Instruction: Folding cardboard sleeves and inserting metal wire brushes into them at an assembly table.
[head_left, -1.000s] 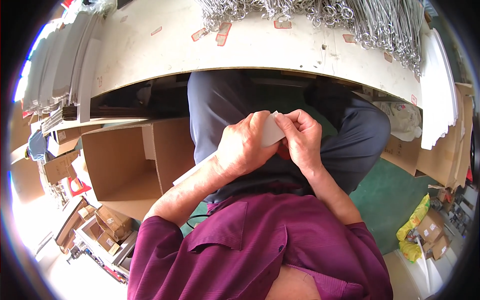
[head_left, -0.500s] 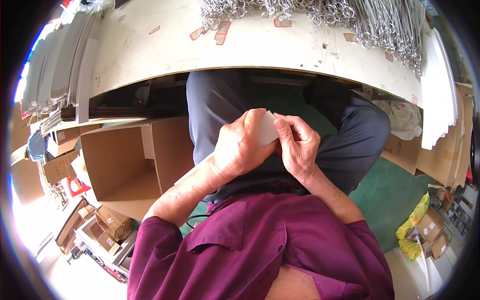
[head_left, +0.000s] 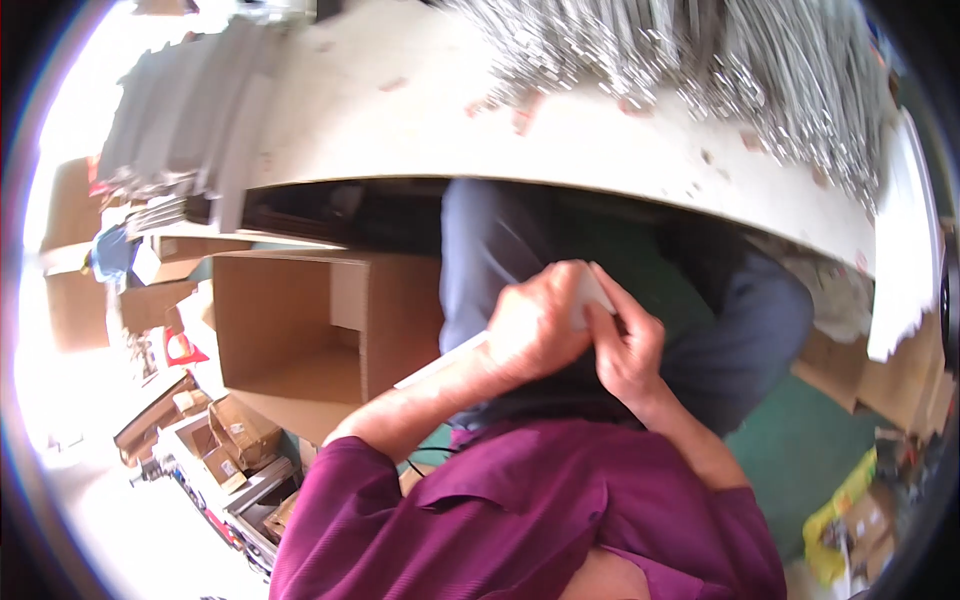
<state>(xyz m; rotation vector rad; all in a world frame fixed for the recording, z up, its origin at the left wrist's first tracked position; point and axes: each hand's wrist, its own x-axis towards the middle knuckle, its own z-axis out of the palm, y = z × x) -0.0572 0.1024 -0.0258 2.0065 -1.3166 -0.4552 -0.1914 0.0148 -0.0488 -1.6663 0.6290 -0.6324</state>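
Note:
Above my lap, my left hand [head_left: 540, 322] is wrapped round a long white folded card piece, perhaps a narrow carton. One end of the white card piece [head_left: 594, 296] shows between my hands. Its other end runs back beneath my left forearm, toward an open brown cardboard box. My right hand [head_left: 630, 348] pinches the near end, thumb against the card and fingers bent behind it. Motion blur and my fingers hide the exact fold at that end.
Ahead stands a white worktable [head_left: 400, 130] bearing many metal wires with looped ends [head_left: 700, 70]. White card strips [head_left: 190, 110] are stacked at its left, with more white card [head_left: 905, 230] on the right. The open cardboard box [head_left: 290, 330] sits left of my legs.
The whole view has shifted, so the table and my hands appear lower and further right. My hands stay together on the white card piece, and less of its end face shows.

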